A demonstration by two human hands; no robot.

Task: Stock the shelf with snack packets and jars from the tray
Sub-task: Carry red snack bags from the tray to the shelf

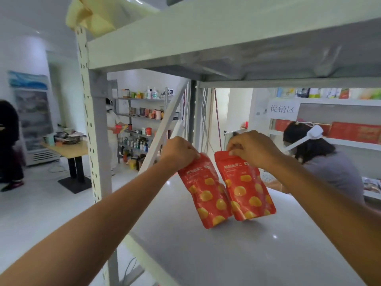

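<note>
Packets, the left packet [206,195] and the right packet [247,190], both red with yellow spots, are leaning side by side in the middle of the frame, their lower corners seemingly touching the grey shelf [226,259] and their facing edges meeting low down. The left hand [179,151] is pinching the top seal of the left packet, while the right hand [251,148] is pinching the top of the right packet, fingers curled over it. Beyond the shelf, at the right of the frame, a person [329,170] in grey is bending down.
</note>
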